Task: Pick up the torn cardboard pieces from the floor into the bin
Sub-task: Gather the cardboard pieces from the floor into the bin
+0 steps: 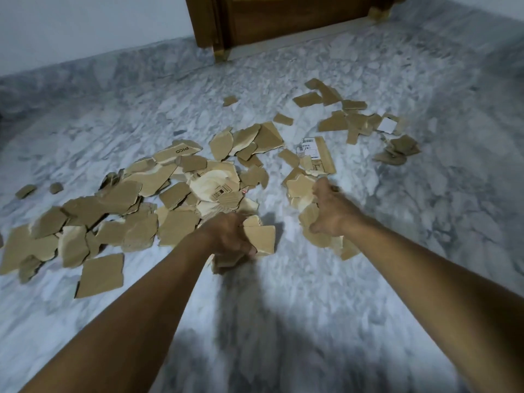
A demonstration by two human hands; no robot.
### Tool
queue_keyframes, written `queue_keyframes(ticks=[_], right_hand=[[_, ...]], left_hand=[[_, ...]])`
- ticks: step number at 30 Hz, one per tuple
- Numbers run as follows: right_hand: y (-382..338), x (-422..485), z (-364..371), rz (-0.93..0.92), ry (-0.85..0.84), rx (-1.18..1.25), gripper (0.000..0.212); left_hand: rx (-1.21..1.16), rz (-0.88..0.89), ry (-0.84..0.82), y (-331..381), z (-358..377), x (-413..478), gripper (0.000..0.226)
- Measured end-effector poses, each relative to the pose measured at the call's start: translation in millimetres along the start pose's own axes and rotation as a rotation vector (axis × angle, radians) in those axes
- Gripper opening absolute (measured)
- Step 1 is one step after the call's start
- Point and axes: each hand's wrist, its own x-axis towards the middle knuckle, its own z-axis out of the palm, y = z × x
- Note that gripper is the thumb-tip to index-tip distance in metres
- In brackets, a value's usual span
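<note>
Ragged, matte brown torn cardboard pieces (136, 205) litter the grey-veined marble floor (297, 321) from 9 to 2 o'clock. The left hand (229, 236) clamps its fingers on several flat pieces. The right hand (331, 211) curls its fingers around more at 1 o'clock. Bare floor lies at 6 o'clock.

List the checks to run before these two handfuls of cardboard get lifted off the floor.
1. Left grip curled round the left handful: ok.
2. Right grip curled round the right handful: ok.
3. Nothing slipping from either handful: cannot tell.
4. Bin in view: not ok, none shown.
5. Floor cleared: not ok; the pile and far scraps lie there.
</note>
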Motion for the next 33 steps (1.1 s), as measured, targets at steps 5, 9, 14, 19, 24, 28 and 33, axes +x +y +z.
queue_keyframes(ticks=[5,9,14,19,24,28,33], right_hand=[[61,1,-34,0.033,0.113,-0.365,0.057],[111,1,-12,0.036,0.118,-0.061,0.066],[134,12,-25,0.070,0.029,0.043,0.042],[137,5,-59,0.105,0.007,0.288,0.053],[117,21,-88,0.068,-0.015,0.279,0.049],[73,36,-109,0.101,-0.071,0.219,0.071],[22,56,-112,0.033,-0.179,0.158,0.072]], left_hand=[[-0.008,0.130,0.026,68,-44,61,0.064],[0.073,0.243,-0.010,117,-40,119,0.061],[0.055,0.118,0.028,132,-20,148,0.062],[0.134,0.140,0.094,131,-27,119,0.070],[0.201,0.085,0.098,121,-33,102,0.067],[-0.023,0.071,0.024,98,-53,85,0.065],[-0.052,-0.072,0.027,55,-89,81,0.083]])
